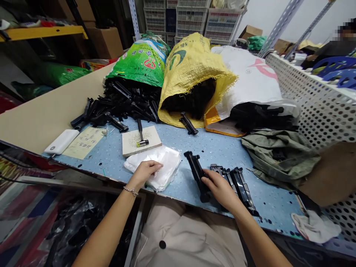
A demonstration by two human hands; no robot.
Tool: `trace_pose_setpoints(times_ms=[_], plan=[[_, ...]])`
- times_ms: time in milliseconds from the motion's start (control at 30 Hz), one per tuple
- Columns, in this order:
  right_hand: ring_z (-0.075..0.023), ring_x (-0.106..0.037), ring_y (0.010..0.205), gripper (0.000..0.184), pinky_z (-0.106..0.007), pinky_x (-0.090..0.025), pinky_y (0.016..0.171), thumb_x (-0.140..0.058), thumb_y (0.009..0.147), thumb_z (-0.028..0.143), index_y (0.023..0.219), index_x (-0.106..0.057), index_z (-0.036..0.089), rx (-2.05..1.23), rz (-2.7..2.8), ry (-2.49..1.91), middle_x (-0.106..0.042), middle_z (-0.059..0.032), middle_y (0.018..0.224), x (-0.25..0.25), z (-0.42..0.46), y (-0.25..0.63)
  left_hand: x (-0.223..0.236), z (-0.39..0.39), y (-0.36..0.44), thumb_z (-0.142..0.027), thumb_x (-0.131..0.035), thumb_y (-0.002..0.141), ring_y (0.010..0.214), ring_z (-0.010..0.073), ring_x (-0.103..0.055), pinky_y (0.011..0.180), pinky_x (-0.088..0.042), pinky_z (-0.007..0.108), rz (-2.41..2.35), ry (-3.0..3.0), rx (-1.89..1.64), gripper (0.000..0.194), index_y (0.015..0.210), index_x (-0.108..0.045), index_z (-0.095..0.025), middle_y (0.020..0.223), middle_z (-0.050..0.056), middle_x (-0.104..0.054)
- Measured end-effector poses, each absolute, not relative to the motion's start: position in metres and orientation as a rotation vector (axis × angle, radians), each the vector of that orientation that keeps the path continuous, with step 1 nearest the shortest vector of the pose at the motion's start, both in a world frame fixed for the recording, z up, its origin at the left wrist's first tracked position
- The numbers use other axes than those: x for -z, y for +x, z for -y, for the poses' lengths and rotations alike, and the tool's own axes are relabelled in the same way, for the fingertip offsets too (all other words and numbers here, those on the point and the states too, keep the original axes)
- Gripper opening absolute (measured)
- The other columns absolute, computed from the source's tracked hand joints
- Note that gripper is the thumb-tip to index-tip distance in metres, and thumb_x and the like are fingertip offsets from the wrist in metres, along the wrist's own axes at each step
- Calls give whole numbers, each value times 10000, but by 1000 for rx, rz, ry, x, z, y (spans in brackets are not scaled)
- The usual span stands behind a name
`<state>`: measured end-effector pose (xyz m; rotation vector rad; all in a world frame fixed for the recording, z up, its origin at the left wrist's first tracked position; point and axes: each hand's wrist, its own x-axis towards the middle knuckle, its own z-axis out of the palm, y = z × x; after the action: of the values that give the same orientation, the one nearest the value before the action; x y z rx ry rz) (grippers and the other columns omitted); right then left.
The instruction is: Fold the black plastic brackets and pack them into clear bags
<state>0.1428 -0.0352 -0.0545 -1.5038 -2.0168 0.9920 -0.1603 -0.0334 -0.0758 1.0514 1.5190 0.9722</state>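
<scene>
— On this speckled blue workbench, what's biggest?

— Three stuffed woven sacks lying on their sides: a green sack, a yellow sack and a white sack. A heap of black plastic parts spills from the green one's mouth.

— And nearer the person?

— A flat board carrying a rubber mallet, then a stack of clear plastic bags.

— The hands?

— The left hand lies on those bags, fingers curled. Whether it's pinching any, I can't tell. The right hand is clenched around a long black plastic bracket, which sits tilted on the bench just beside more black brackets.

— Anything smaller?

— A beaded bracelet circles the left wrist.
</scene>
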Motion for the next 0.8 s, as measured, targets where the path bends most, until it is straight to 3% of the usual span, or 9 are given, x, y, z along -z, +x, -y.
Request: trace_pose_setpoints(times_ms=[100,200,400,567,700,800], plan=[[-204,-630,903,359,-316,-487,775,-585,858,435,1134,-624,209,-1685,1380,-1186,-682,-61,1036,49,33,121,75,35,-158,-403,-786,519,481,74,-393,481,-294,211,-1541,994,-1054,342,595,-559,-159,539,-63,-494],[-146,-627,683,323,-248,-478,628,-700,773,431,981,-679,185,-2003,942,-986,-699,-32,818,51,31,85,75,34,-149,-357,-809,487,472,64,-363,485,-286,204,-1570,958,-1115,381,537,-480,-172,498,-90,-423],[-85,-574,524,273,-190,-455,549,-817,642,307,778,-699,102,-2249,775,-812,-684,-24,647,64,10,24,71,32,-143,-357,-780,522,534,92,-441,529,-344,217,-1546,1004,-1141,311,539,-542,-157,534,-50,-509],[-122,-620,559,275,-195,-475,513,-822,619,284,751,-679,90,-2266,643,-862,-697,-55,650,76,-7,27,64,42,-164,-403,-723,645,578,109,-501,556,-414,230,-1463,948,-1233,298,742,-661,-128,662,15,-601],[-146,-653,613,212,-222,-522,548,-801,640,224,759,-669,108,-2211,546,-910,-711,-62,703,83,-13,35,60,52,-175,-203,-584,753,750,159,-571,714,-487,294,-1727,1417,-1404,73,733,-644,-166,842,55,-619],[-137,-651,621,185,-219,-538,573,-792,654,215,747,-662,121,-2173,511,-915,-711,-53,713,84,-13,37,60,55,-171,-52,-439,758,943,206,-587,870,-480,359,-1823,1900,-1196,289,801,-690,-188,1043,86,-621]])
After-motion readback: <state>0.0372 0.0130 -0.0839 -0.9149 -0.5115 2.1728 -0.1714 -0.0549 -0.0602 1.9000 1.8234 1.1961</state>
